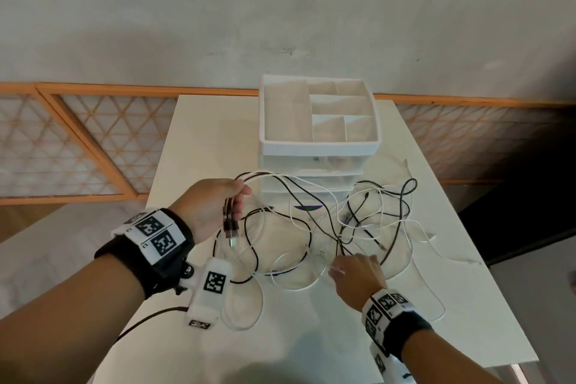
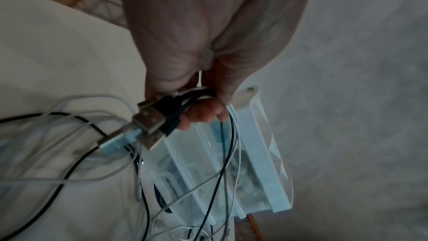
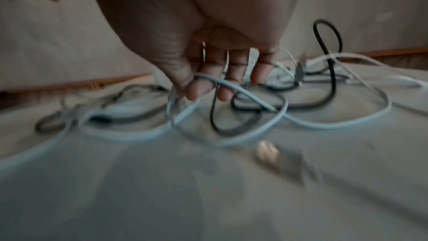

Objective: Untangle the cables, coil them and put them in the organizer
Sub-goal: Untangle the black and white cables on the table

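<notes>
My left hand (image 1: 240,203) is raised above the white table (image 1: 212,134) and grips a bundle of black and white cable ends; their USB plugs (image 2: 150,125) hang out below the fingers (image 2: 203,114). From that fist the cables run down into a loose tangle (image 1: 367,218) spread in front of the organizer (image 1: 321,145), a white box with open top compartments and clear drawers. My right hand (image 1: 346,265) reaches down into the near side of the tangle. In the blurred right wrist view its thumb and forefinger (image 3: 208,92) pinch a white cable (image 3: 245,92), and a black loop (image 3: 214,116) hangs beside it.
A white cable loop (image 1: 246,315) trails toward the table's near left edge, and another strand (image 1: 458,256) reaches the right edge. A loose plug (image 3: 268,153) lies on the table near my right hand. An orange lattice panel (image 1: 78,140) and a grey wall stand behind.
</notes>
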